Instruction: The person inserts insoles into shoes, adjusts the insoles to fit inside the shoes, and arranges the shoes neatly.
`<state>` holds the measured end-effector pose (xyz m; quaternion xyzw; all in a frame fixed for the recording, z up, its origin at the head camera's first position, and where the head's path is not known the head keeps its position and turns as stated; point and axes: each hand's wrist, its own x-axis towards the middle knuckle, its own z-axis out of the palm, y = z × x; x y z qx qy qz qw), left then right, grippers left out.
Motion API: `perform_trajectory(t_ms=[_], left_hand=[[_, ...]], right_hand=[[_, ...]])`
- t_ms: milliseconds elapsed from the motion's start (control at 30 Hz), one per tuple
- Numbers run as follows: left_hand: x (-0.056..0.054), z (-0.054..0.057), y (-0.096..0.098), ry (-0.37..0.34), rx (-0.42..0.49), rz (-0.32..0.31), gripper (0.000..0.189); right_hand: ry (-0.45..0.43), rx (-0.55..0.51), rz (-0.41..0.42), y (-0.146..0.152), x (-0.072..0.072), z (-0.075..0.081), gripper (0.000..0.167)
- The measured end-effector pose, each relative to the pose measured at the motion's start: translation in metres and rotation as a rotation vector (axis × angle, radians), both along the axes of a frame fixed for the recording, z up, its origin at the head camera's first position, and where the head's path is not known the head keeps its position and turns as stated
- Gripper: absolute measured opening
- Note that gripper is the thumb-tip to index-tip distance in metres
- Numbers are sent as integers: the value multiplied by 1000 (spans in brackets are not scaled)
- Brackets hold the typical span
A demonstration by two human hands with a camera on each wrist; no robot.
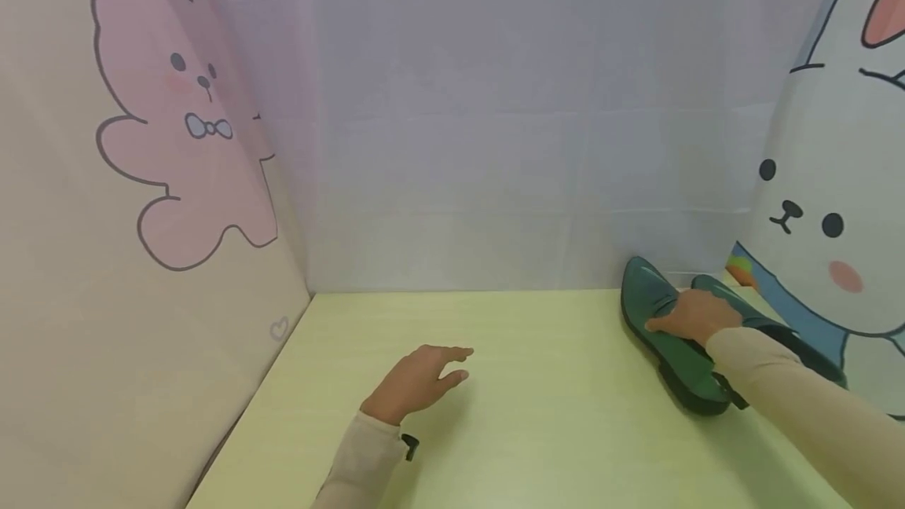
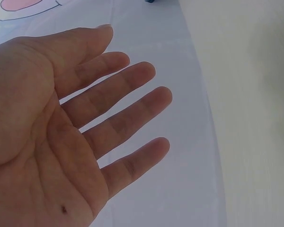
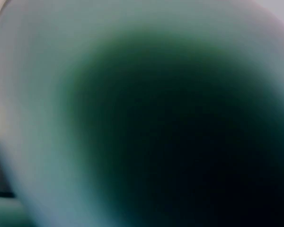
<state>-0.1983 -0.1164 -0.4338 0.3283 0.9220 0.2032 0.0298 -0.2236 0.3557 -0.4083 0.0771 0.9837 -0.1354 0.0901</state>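
Note:
At the right of the head view is a pair of green shoes, toes toward the back wall. My right hand [image 1: 696, 316] grips them from above, its thumb lying on the upper of the left shoe [image 1: 682, 364]; the other fingers are mostly hidden. The right shoe [image 1: 799, 348] is partly covered by the hand and sleeve. Blurred green shoe surface [image 3: 85, 123] fills the right wrist view, very close. My left hand [image 1: 412, 382] hovers above the table with nothing in it; in the left wrist view its palm shows and the fingers are extended and spread.
A pale yellow-green table [image 1: 537, 399] spreads under both hands. A whitish cloth wall [image 1: 452, 140] rises at its back edge. Side cloths carry a pink rabbit print [image 1: 191, 179] on the left and a white rabbit print [image 1: 834, 148] on the right, close beside the shoes.

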Motion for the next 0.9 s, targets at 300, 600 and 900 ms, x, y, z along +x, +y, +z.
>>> perform_trajectory(t_ms=[300,600,900], left_hand=[[1,-5,1,-24,-15,14,42],[-5,-1,7,-14,-22,21,42],[-7,-4,6,-28,-31,18,42]], right_hand=[[-48,-2,11,16,6,-15,93],[-50,3,-18,29,3,-16,103],[-52,3,12,25,-3,-16,98]])
